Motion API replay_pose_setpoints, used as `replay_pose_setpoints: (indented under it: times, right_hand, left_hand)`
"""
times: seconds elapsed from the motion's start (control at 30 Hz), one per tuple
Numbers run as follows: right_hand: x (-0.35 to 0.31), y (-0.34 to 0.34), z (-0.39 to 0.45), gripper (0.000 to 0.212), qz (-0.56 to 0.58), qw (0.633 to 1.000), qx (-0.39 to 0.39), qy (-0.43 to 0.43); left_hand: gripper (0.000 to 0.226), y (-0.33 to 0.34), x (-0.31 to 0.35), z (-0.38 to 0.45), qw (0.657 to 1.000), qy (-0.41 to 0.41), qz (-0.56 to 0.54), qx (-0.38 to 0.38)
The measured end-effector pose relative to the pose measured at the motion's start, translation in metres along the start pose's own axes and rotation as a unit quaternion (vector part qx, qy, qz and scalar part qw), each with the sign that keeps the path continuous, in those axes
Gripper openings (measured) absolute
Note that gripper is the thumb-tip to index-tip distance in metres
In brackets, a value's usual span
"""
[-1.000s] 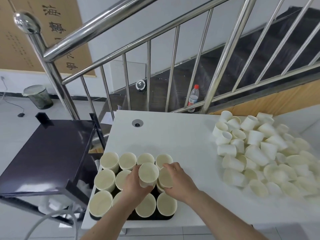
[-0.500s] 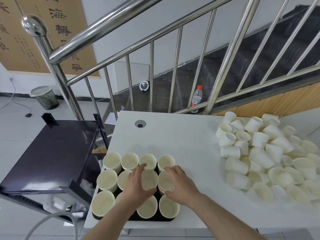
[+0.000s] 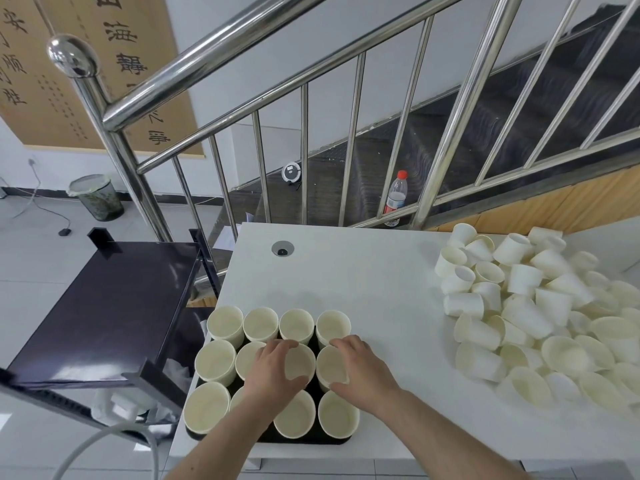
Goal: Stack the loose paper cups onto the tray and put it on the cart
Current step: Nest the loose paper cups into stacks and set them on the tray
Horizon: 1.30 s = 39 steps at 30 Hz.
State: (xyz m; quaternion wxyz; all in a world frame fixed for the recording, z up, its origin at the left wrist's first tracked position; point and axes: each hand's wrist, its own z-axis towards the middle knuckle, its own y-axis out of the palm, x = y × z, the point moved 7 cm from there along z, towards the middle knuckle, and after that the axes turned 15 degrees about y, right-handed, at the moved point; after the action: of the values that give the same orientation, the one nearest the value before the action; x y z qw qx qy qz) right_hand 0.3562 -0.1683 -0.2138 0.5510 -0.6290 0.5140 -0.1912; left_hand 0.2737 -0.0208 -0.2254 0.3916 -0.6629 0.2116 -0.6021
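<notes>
A white bench (image 3: 381, 289) stands against a steel stair railing (image 3: 304, 157). Behind the bars, a plastic bottle with a red cap (image 3: 396, 197) stands on the dark stairs. To the left of the bench is a dark cart (image 3: 104, 306), its top shelf just beside the bench edge; a waste bin (image 3: 96, 196) sits on the floor farther back.

A heap of loose paper cups (image 3: 540, 313) lies on the right side of the bench, many tipped on their sides, well apart from the hands.

At the near left corner of the bench sits a black tray (image 3: 304, 439) filled with upright cups in rows of four (three rows in all).

The left hand (image 3: 273, 372) curls around a middle-row cup (image 3: 299, 362), fingers over its far rim and thumb on the near side. The right hand (image 3: 363, 370) does the same on the neighbouring cup (image 3: 330, 365) at the right end of that row; this one looks like a short stack, though the hand hides most of it. Both cups stand in the tray, touching the hands.
</notes>
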Motion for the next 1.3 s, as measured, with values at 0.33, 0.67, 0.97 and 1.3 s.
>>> replay_pose_setpoints:
  times: [0.33, 0.67, 0.97, 1.3]
  right_hand:
    - [0.015, -0.016, -0.008, 0.068, 0.016, 1.0, 0.018, -0.013]
    - [0.083, -0.085, -0.025, 0.066, 0.022, 0.997, 0.072, -0.016]
    - [0.196, -0.14, -0.05, 0.065, 0.024, 0.992, 0.121, 0.008]
    - [0.307, -0.189, -0.035, 0.064, 0.038, 0.985, 0.142, 0.094]
  left_hand:
    - [0.059, -0.002, 0.019, 0.004, 0.999, 0.002, 0.021, 0.032]
    - [0.049, 0.021, 0.106, 0.028, 0.997, 0.044, -0.022, 0.055]
    - [0.048, 0.091, 0.223, 0.06, 0.991, 0.106, -0.061, 0.049]
    - [0.048, 0.158, 0.298, 0.115, 0.988, 0.12, -0.101, 0.008]
